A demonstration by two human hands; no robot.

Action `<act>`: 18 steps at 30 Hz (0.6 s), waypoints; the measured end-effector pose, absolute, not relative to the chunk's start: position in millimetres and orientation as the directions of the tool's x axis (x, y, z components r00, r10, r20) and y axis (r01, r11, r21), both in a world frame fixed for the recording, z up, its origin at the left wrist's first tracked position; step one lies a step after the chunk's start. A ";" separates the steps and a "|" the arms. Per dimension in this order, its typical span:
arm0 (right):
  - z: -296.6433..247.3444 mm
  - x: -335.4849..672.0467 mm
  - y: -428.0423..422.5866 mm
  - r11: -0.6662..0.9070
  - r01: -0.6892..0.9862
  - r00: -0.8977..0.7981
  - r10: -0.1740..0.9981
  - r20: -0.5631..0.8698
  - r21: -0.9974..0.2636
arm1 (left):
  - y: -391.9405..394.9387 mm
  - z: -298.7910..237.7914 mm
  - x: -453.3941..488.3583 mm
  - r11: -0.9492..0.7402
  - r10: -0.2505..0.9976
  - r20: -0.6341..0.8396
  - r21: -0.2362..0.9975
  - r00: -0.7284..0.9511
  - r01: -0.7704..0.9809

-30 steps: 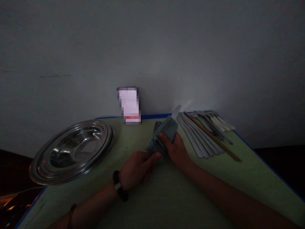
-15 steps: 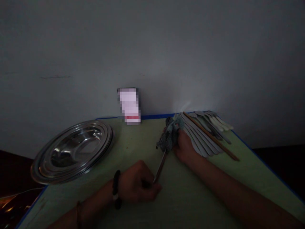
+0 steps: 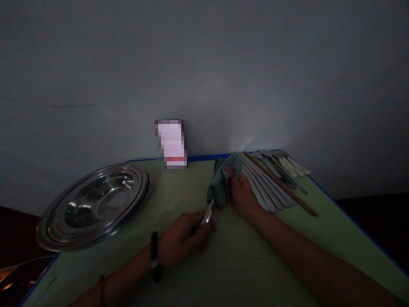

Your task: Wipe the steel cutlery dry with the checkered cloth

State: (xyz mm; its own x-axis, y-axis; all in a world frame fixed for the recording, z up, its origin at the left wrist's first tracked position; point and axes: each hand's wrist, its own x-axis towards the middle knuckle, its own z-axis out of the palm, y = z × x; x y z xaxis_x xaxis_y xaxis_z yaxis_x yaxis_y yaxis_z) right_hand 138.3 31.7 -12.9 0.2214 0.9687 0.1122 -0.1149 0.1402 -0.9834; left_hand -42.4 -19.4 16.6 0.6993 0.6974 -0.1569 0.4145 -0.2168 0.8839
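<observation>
My left hand [image 3: 188, 236], closed, grips the handle of a shiny metal utensil [image 3: 208, 214]. Its far end disappears inside a grey-blue checked cloth [image 3: 220, 181], so I cannot see which kind of utensil it is. My right hand [image 3: 244, 192] is closed on that cloth, thumb on top, bunching it around the utensil. Just right of this hand, several flat pale metal utensils [image 3: 266, 187] lie fanned out on the table. A brown wooden stick [image 3: 281, 183], like a chopstick, lies across them.
Stacked steel plates [image 3: 92, 204] sit at the table's left. A phone [image 3: 174, 145], its screen blurred, leans on the wall at the back. White-handled cutlery [image 3: 292, 165] lies at the far right corner. The green table [image 3: 255, 264] has blue edging.
The utensil's handle has turned in my left hand, its shiny face now up, and the hand has risen slightly. My right thumb now shows on top of the cloth, which has shifted slightly left.
</observation>
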 end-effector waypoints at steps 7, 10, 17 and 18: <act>-6.4 134.7 27.6 0.103 0.038 0.138 0.985 0.107 -0.994 | -21.2 17.8 -35.2 -0.239 0.865 -0.088 0.794 0.494 0.560; -8.8 134.8 29.0 0.080 -0.011 0.101 0.992 0.078 -0.997 | -22.3 19.0 -33.3 -0.226 0.883 -0.099 0.767 0.459 0.601; -13.1 134.1 30.2 0.071 -0.096 0.150 0.987 0.056 -0.993 | -20.7 16.1 -28.6 -0.222 0.897 -0.127 0.699 0.423 0.680; -12.8 134.2 30.4 0.068 -0.128 0.166 0.985 0.046 -0.989 | -21.9 15.2 -28.2 -0.239 0.895 -0.121 0.683 0.430 0.690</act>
State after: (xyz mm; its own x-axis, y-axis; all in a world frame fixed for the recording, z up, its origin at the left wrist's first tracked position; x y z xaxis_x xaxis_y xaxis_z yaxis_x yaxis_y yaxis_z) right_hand 134.2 30.4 -12.8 0.1657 0.9851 0.0459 -0.1283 0.0677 -0.9894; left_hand -28.2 -21.9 15.2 0.4302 0.8946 -0.1210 0.6897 -0.2392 0.6834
